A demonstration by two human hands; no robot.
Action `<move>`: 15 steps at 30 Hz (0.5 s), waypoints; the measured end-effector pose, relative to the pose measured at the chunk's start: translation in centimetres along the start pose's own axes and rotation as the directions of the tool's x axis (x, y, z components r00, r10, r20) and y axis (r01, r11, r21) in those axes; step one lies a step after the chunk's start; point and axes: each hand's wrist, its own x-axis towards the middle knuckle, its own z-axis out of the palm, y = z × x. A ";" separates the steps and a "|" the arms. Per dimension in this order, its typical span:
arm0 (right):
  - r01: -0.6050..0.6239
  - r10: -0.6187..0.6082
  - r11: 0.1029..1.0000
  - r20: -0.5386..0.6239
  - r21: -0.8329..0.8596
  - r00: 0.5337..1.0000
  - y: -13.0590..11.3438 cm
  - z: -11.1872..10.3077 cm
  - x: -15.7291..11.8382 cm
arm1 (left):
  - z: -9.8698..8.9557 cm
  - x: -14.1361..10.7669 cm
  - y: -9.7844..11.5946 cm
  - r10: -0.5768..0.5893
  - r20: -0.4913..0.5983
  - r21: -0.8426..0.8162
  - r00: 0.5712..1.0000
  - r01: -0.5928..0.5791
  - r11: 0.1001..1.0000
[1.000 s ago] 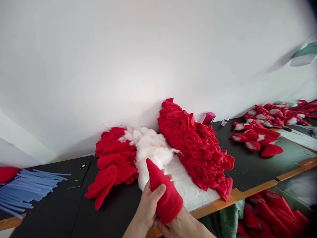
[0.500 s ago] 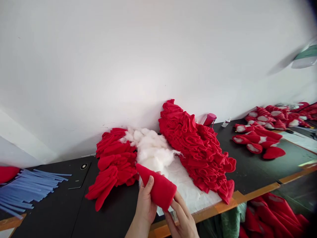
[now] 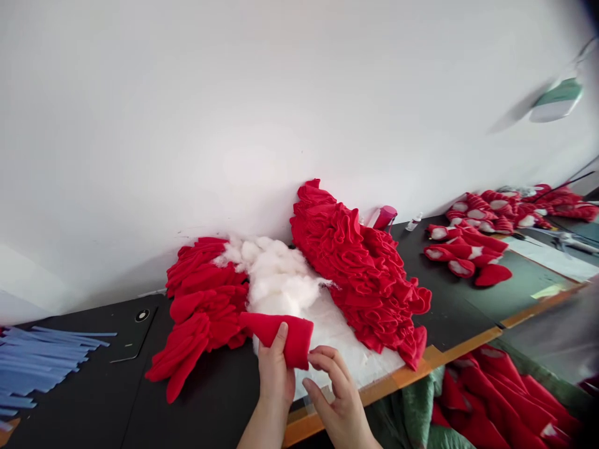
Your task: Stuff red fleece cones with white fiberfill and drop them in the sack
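My left hand (image 3: pixel 274 368) is closed on a red cone-shaped cloth piece (image 3: pixel 292 342), thumb on its near face, with the pointed end to the left and the wide end to the right. My right hand (image 3: pixel 334 390) is beside the wide end, its thumb and fingers apart; its fingertips are at the cloth's edge. Behind them lies white stuffing (image 3: pixel 281 274) on a white sheet (image 3: pixel 369 368). A pile of red cloth pieces (image 3: pixel 206 312) is left of the stuffing, and a taller heap of folded red pieces (image 3: pixel 360 268) is on its right.
Blue strips (image 3: pixel 47 355) and a black phone (image 3: pixel 133 333) lie on the left. Stuffed red pieces (image 3: pixel 472 252), a small bottle (image 3: pixel 413 222) and a pink object (image 3: pixel 386 217) are at the right. A green bag (image 3: pixel 418 405) with red pieces sits below the wooden edge (image 3: pixel 453 355).
The red cone has turned so that it lies more level. My right hand has drawn back slightly from its wide end, and its fingers have spread. The view has shifted to the right.
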 end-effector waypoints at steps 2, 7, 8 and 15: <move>-0.094 0.086 0.993 0.113 0.064 0.990 0.7 -0.5 0.8 | 0.3 1.6 0.3 0.067 -0.087 -0.026 0.994 -0.069 0.997; -0.051 0.042 0.989 -0.073 -0.135 0.996 5.7 -3.1 6.1 | 0.0 4.7 2.2 0.208 -0.189 -0.013 0.960 -0.214 0.977; -0.025 0.005 0.977 -0.093 -0.212 0.996 7.0 -3.2 7.5 | -0.1 5.0 2.4 0.206 -0.178 0.001 0.962 -0.209 0.978; -0.036 0.062 0.993 0.224 -0.115 0.973 13.6 1.9 14.8 | 1.2 6.8 1.5 -0.041 0.361 0.327 0.932 -0.085 0.941</move>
